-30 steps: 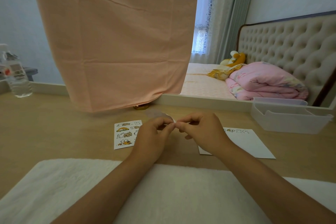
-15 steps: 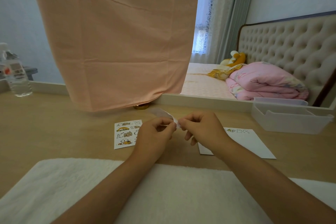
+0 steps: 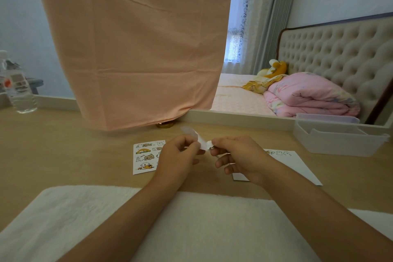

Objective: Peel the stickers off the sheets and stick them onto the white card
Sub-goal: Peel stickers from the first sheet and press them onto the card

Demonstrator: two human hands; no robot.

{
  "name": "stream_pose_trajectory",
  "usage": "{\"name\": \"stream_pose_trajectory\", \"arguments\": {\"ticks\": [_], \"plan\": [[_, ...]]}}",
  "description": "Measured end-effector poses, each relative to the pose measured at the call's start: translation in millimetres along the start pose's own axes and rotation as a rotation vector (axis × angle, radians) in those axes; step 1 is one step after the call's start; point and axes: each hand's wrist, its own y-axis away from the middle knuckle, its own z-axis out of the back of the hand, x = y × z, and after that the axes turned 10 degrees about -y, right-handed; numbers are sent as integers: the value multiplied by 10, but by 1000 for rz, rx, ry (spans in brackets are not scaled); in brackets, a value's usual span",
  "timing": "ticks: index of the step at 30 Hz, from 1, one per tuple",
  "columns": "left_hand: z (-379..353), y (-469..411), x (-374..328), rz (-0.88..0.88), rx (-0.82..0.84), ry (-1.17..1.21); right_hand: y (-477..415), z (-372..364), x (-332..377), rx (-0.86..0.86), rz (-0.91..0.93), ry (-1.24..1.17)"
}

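Observation:
A sticker sheet (image 3: 146,156) with cartoon dogs lies flat on the wooden desk, partly hidden by my left hand (image 3: 177,158). That hand pinches a small translucent backing strip (image 3: 194,135) that curls up and away. My right hand (image 3: 238,155) pinches a small white sticker (image 3: 209,144) at the strip's near end, just above the desk. The white card (image 3: 297,164) lies to the right, under and behind my right hand, with a few small stickers (image 3: 278,152) along its far edge.
A clear plastic tray (image 3: 338,138) stands at the right rear. A water bottle (image 3: 18,89) is at the far left. A peach cloth (image 3: 131,44) hangs over the mirror behind the desk. A white fluffy mat (image 3: 191,225) covers the near edge.
My hands have drawn slightly apart. The sticker has come further off the backing strip, which now curls up higher from my left fingers.

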Motion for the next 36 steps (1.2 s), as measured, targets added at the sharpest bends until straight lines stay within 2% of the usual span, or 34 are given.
{"name": "stream_pose_trajectory", "arguments": {"ticks": [6, 9, 11, 14, 16, 19, 22, 26, 31, 33, 36], "plan": [[-7, -31, 26, 67, -22, -49, -20, 19, -19, -63, 6, -21], [39, -72, 69, 39, -70, -272, -32, 7, -34, -113, 32, -35], [86, -79, 70, 10, -41, -498, -35, 0, -42, -161, 117, 13], [140, -93, 60, -7, -72, -745, -49, 17, -100, -269, 410, 312], [149, -91, 21, -34, -107, -719, -74, 70, -173, -362, 730, 661], [98, -24, -86, 12, 35, -353, -125, 146, -249, -385, 1216, 1034], [14, 70, -180, 155, 198, -63, -167, 190, -243, -333, 1472, 1141], [5, 92, -202, 224, 224, 70, -184, 222, -230, -290, 1542, 1208], [1, 89, -170, 227, 187, -35, -181, 232, -219, -181, 1524, 1242], [8, 78, -153, 173, 156, -126, -171, 224, -230, -138, 1427, 1182], [38, 66, -130, 45, 147, -253, -168, 227, -230, -136, 1152, 1038]]}}
